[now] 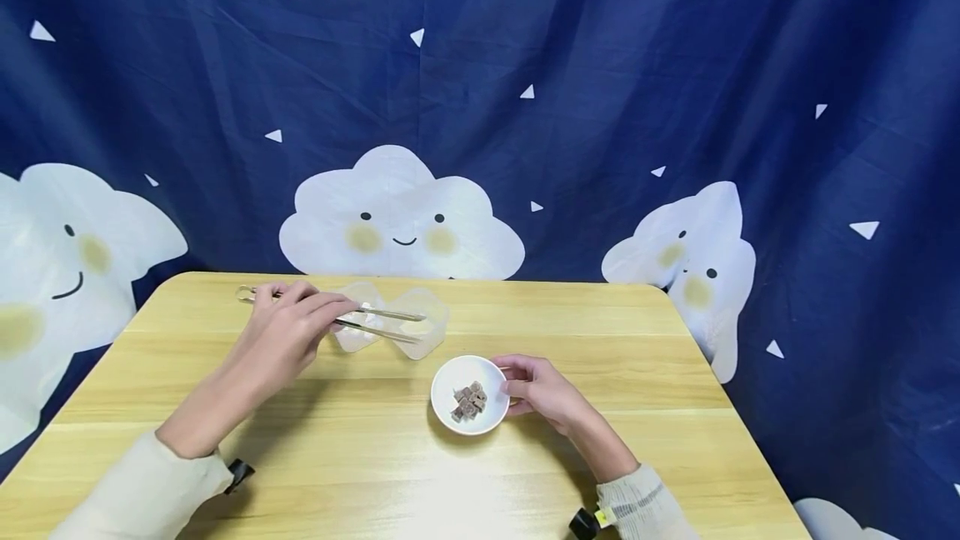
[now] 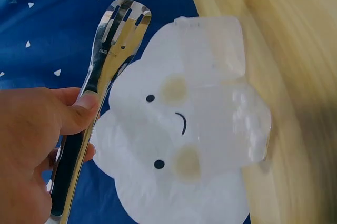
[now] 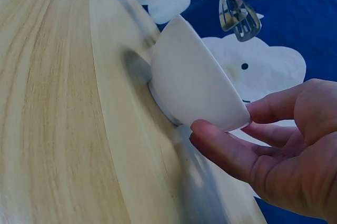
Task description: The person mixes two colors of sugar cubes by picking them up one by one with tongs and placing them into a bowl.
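My left hand (image 1: 292,327) grips a pair of metal serving tongs (image 2: 120,37) with slotted tips and a dark handle strip. The two arms of the tongs stand a little apart with nothing between them, above a clear plastic container (image 1: 433,304) in two parts near the table's back. My right hand (image 1: 546,394) holds a small white bowl (image 3: 192,77) by its right side, thumb in front and fingers behind. Several small brown cubes (image 1: 470,401) lie in the bowl. Whether the bowl's base touches the table, I cannot tell.
The wooden table (image 1: 360,457) has rounded back corners. Behind it hangs a dark blue curtain (image 1: 480,65) with smiling clouds and white triangles. A black strap piece (image 1: 238,476) sits at the left sleeve, another black piece (image 1: 583,523) at the right cuff.
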The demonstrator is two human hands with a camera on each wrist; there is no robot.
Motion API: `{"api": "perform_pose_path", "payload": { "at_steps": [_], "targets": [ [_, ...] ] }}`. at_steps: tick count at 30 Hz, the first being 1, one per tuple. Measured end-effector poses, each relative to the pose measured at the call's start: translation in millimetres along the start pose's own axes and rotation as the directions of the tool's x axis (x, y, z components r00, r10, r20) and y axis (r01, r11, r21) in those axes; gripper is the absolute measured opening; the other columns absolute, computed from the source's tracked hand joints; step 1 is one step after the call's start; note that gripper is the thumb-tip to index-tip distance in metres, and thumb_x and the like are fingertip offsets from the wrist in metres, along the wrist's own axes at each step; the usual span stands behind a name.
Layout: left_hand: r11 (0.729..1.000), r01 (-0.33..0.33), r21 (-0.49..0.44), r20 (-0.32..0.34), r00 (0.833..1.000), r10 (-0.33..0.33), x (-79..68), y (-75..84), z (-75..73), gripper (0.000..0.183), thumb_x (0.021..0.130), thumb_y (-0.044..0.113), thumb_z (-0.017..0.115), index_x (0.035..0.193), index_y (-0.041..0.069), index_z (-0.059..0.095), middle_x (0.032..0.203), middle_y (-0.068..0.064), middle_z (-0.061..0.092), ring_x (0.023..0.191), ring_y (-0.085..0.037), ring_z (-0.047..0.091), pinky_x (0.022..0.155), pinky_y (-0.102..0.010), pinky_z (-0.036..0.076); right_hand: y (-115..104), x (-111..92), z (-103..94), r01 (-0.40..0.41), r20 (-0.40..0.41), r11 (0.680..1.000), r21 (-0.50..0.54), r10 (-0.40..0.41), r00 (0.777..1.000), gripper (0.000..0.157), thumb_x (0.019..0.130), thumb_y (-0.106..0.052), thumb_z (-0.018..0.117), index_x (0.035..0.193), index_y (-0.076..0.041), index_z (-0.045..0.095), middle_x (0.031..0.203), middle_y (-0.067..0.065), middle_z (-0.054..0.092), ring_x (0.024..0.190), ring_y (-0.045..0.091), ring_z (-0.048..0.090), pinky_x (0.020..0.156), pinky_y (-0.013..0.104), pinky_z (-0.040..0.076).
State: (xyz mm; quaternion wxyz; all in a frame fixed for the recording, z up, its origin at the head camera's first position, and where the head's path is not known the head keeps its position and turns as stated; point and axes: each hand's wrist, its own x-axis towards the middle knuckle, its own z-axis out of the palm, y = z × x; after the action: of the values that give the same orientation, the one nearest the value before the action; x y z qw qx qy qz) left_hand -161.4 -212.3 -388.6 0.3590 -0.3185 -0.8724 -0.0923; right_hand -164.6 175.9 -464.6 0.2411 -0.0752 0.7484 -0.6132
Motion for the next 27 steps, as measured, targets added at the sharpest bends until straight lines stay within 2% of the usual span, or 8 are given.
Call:
{"api": "perform_pose_path", "payload": {
  "at_steps": [6,13,19,27],
  "targets": [
    [1.0,0.011,-0.01,-0.029,1.0,-0.011,1.6,-11.8,-5.3,0.028,0.088,0.011,0.074,0.115,0.015,0.077,0.102,-0.005,0.08,0.086,-0.028,0.063,0.08,-0.056,0.039,-0.1,0.6,-0.9,0.006,0.003,1.0,-0.004,-0.006,1.0,0.046,0.098,-0.001,0.057,0.144,0.006,0.053,0.126,0.028,0.064,0.099,0.02,0.07,0.082,0.042,0.064],
    [0.999,0.044,0.013,-0.003,0.999,-0.044,-0.3,-23.4,-7.2,0.035,0.081,0.005,0.079,0.115,0.014,0.077,0.104,-0.004,0.08,0.084,-0.026,0.06,0.08,-0.054,0.036,0.1,0.5,-1.1,0.002,0.005,1.0,-0.001,-0.002,1.0,0.047,0.098,-0.001,0.057,0.144,0.007,0.052,0.124,0.027,0.065,0.099,0.021,0.07,0.083,0.043,0.064],
    [0.998,0.066,0.011,0.016,0.998,-0.067,-3.8,-31.8,-7.3,0.038,0.081,0.001,0.079,0.117,0.014,0.076,0.109,-0.004,0.079,0.083,-0.025,0.058,0.081,-0.054,0.035,0.2,1.0,-1.3,0.001,0.007,1.0,-0.001,-0.001,1.0,0.047,0.098,-0.001,0.057,0.144,0.007,0.052,0.123,0.026,0.065,0.098,0.021,0.07,0.083,0.044,0.064],
    [0.996,0.094,0.009,0.01,0.996,-0.094,-5.5,-41.3,-9.0,0.039,0.08,0.002,0.081,0.116,0.016,0.077,0.105,-0.004,0.08,0.08,-0.023,0.055,0.08,-0.054,0.034,0.7,1.1,-0.7,0.0,0.013,1.0,0.004,0.0,1.0,0.046,0.098,-0.001,0.057,0.144,0.006,0.053,0.125,0.027,0.064,0.099,0.02,0.07,0.083,0.043,0.064]
  ]
}}
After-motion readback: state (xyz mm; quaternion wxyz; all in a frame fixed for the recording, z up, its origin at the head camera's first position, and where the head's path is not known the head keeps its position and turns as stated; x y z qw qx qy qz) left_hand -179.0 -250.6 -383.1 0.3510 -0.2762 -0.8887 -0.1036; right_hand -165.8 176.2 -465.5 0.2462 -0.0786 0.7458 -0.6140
